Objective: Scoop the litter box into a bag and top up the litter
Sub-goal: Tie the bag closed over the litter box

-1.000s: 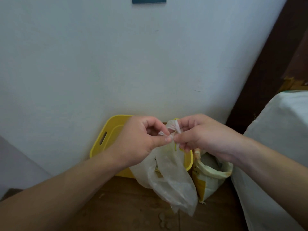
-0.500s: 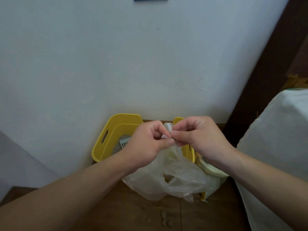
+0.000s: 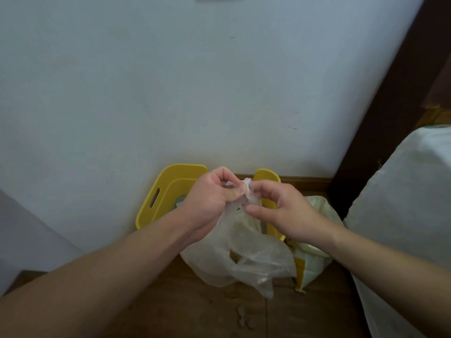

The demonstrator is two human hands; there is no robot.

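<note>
A thin clear plastic bag (image 3: 244, 259) hangs in front of me, its top bunched between both hands. My left hand (image 3: 210, 203) pinches the bunched top from the left. My right hand (image 3: 280, 211) holds the same twisted top from the right, thumb and fingers curled round it. Behind the hands a yellow litter box (image 3: 161, 191) with a handle slot stands against the wall; its inside is mostly hidden. A yellow and pale green litter sack (image 3: 314, 259) stands open to the right of the box.
A white wall (image 3: 195, 93) rises straight behind the box. A white cloth-covered surface (image 3: 410, 203) fills the right side, with dark wood trim (image 3: 390, 106) beyond it. A few litter pellets (image 3: 244, 318) lie on the wooden floor (image 3: 195, 301).
The bag's body has spread and risen from a long hanging shape. Both hands have shifted slightly while working its top; the right hand has opened its grip and re-curled around the twist.
</note>
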